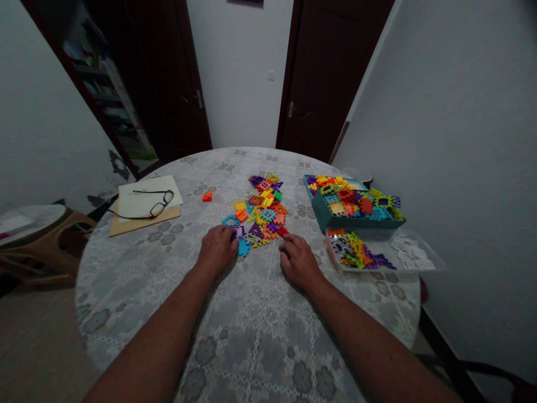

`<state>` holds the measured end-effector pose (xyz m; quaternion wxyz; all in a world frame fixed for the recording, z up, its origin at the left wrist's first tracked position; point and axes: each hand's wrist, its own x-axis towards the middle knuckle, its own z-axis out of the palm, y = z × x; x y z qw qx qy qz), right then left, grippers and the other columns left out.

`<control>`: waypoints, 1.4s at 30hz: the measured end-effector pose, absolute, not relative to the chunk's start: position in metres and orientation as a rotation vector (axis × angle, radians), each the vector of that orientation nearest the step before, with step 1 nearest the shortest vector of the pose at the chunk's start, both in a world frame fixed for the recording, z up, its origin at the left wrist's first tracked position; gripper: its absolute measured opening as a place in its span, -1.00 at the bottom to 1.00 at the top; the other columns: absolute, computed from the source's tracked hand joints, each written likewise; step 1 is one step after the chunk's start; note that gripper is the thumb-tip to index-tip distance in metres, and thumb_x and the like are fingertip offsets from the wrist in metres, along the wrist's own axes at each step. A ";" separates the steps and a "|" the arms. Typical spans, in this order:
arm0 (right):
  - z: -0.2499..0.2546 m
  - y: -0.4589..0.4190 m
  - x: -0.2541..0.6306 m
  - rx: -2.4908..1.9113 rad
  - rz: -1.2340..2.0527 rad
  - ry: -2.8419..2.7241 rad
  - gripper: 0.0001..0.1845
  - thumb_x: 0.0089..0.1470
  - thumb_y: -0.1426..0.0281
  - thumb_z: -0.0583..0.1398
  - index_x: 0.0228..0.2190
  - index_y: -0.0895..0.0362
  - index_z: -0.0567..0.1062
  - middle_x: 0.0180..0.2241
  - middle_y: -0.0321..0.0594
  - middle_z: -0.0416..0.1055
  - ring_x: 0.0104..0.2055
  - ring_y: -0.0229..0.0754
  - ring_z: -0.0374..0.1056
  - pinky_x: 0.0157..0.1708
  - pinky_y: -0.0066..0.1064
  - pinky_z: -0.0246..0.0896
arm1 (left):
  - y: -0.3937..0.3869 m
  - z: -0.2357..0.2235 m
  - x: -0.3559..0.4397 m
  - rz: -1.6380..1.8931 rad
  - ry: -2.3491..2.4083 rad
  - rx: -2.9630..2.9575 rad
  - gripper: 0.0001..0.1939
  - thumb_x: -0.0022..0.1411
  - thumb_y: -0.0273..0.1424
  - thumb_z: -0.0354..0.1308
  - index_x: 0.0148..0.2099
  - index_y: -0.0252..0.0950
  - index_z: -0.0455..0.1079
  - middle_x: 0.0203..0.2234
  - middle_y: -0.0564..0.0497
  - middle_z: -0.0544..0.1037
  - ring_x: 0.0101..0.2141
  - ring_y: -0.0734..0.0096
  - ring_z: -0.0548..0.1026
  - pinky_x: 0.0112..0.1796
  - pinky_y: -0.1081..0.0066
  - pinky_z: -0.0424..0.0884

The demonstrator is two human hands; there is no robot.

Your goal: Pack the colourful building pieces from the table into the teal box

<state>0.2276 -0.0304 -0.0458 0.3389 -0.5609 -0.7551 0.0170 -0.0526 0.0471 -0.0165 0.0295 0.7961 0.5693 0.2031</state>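
A loose pile of colourful plastic building pieces (262,218) lies on the table in front of me. At the pile's left edge, my left hand (217,248) has its fingers curled at a light purple square piece (239,232), which it seems to grip. A blue piece (244,247) lies just beside those fingers. My right hand (298,257) is on the opposite side, thumb and fingers closed on a red piece (282,230) at the pile's edge. Away to the left sits a small orange piece (207,196).
A green box (358,223) full of pieces stands at the right. Nearer me is a clear plastic tray (356,270) with more pieces and white packets. Black-framed glasses (158,209) rest on papers (130,196) at the left. The round table has a patterned cloth (251,336).
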 end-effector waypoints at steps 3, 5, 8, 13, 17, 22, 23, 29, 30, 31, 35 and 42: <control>-0.046 -0.031 0.228 -1.451 0.031 -1.967 -0.79 0.22 0.52 0.22 -0.15 0.10 0.62 0.14 0.11 0.50 0.23 0.14 0.40 0.27 0.06 0.36 | 0.047 -0.016 -0.052 0.620 1.761 2.455 -0.69 0.38 -0.32 0.14 0.07 -0.21 0.61 0.02 -0.24 0.63 0.07 -0.07 0.55 0.13 0.05 0.46; -0.048 -0.030 0.228 -1.449 0.025 -1.969 -0.79 0.22 0.52 0.23 -0.15 0.09 0.62 0.14 0.10 0.50 0.23 0.14 0.39 0.27 0.07 0.36 | 0.046 -0.016 -0.052 0.622 1.762 2.450 -0.68 0.39 -0.32 0.13 0.08 -0.22 0.61 0.03 -0.25 0.62 0.07 -0.07 0.55 0.13 0.05 0.46; -0.049 -0.030 0.227 -1.456 0.023 -1.969 -0.79 0.22 0.52 0.22 -0.15 0.09 0.62 0.14 0.09 0.50 0.22 0.14 0.39 0.26 0.07 0.37 | 0.046 -0.016 -0.053 0.619 1.759 2.451 -0.68 0.39 -0.31 0.14 0.09 -0.22 0.60 0.04 -0.25 0.62 0.08 -0.08 0.55 0.14 0.04 0.45; -0.049 -0.030 0.227 -1.450 0.007 -1.962 -0.77 0.21 0.53 0.22 -0.15 0.10 0.62 0.13 0.10 0.50 0.21 0.13 0.40 0.26 0.05 0.37 | 0.046 -0.015 -0.053 0.585 1.769 2.473 -0.67 0.41 -0.30 0.14 0.11 -0.24 0.59 0.05 -0.27 0.61 0.08 -0.08 0.55 0.13 0.05 0.45; -0.050 -0.030 0.228 -1.435 0.001 -1.973 -0.77 0.22 0.52 0.22 -0.13 0.12 0.62 0.13 0.11 0.50 0.21 0.13 0.40 0.26 0.05 0.35 | 0.045 -0.011 -0.051 0.517 1.792 2.485 -0.67 0.43 -0.31 0.13 0.12 -0.24 0.59 0.03 -0.24 0.61 0.08 -0.03 0.54 0.12 0.09 0.45; -0.053 -0.028 0.230 -1.430 0.018 -1.970 -0.77 0.22 0.51 0.22 -0.13 0.10 0.63 0.12 0.09 0.50 0.23 0.13 0.41 0.26 0.03 0.35 | 0.044 -0.007 -0.049 0.437 1.835 2.498 -0.65 0.45 -0.29 0.11 0.15 -0.27 0.58 0.06 -0.24 0.59 0.09 -0.01 0.53 0.11 0.12 0.44; -0.053 -0.028 0.231 -1.431 0.019 -1.970 -0.77 0.22 0.51 0.22 -0.13 0.10 0.63 0.11 0.09 0.50 0.22 0.13 0.41 0.26 0.03 0.35 | 0.044 -0.007 -0.049 0.433 1.838 2.502 -0.64 0.46 -0.29 0.11 0.15 -0.27 0.58 0.06 -0.24 0.59 0.10 -0.02 0.53 0.11 0.12 0.44; -0.053 -0.026 0.231 -1.436 0.009 -1.972 -0.76 0.21 0.52 0.21 -0.13 0.11 0.63 0.13 0.10 0.50 0.22 0.12 0.40 0.27 0.04 0.35 | 0.044 -0.007 -0.048 0.445 1.821 2.503 -0.63 0.45 -0.29 0.10 0.15 -0.30 0.59 0.05 -0.27 0.59 0.08 -0.06 0.53 0.08 0.08 0.45; -0.054 -0.026 0.231 -1.439 0.008 -1.972 -0.76 0.21 0.52 0.22 -0.13 0.11 0.63 0.13 0.10 0.50 0.22 0.12 0.40 0.27 0.03 0.35 | 0.044 -0.007 -0.048 0.453 1.818 2.501 -0.63 0.45 -0.30 0.10 0.14 -0.30 0.59 0.05 -0.27 0.59 0.08 -0.07 0.53 0.08 0.07 0.45; -0.054 -0.026 0.231 -1.443 0.008 -1.971 -0.76 0.21 0.52 0.22 -0.13 0.11 0.63 0.13 0.10 0.49 0.22 0.12 0.40 0.27 0.03 0.34 | 0.044 -0.006 -0.048 0.460 1.817 2.500 -0.64 0.45 -0.30 0.10 0.13 -0.30 0.59 0.05 -0.27 0.59 0.07 -0.08 0.53 0.08 0.06 0.46; -0.054 -0.026 0.231 -1.453 0.010 -1.964 -0.77 0.20 0.52 0.23 -0.13 0.10 0.63 0.13 0.08 0.50 0.23 0.12 0.39 0.28 0.03 0.34 | 0.045 -0.006 -0.048 0.476 1.810 2.497 -0.63 0.44 -0.29 0.11 0.14 -0.29 0.60 0.04 -0.27 0.60 0.06 -0.10 0.54 0.06 0.05 0.47; -0.051 -0.026 0.231 -1.452 0.038 -1.955 -0.78 0.21 0.52 0.23 -0.14 0.11 0.63 0.13 0.09 0.51 0.23 0.12 0.40 0.28 0.03 0.33 | 0.047 -0.009 -0.050 0.474 1.816 2.507 -0.63 0.44 -0.26 0.11 0.15 -0.27 0.60 0.04 -0.25 0.60 0.07 -0.06 0.55 0.07 0.11 0.47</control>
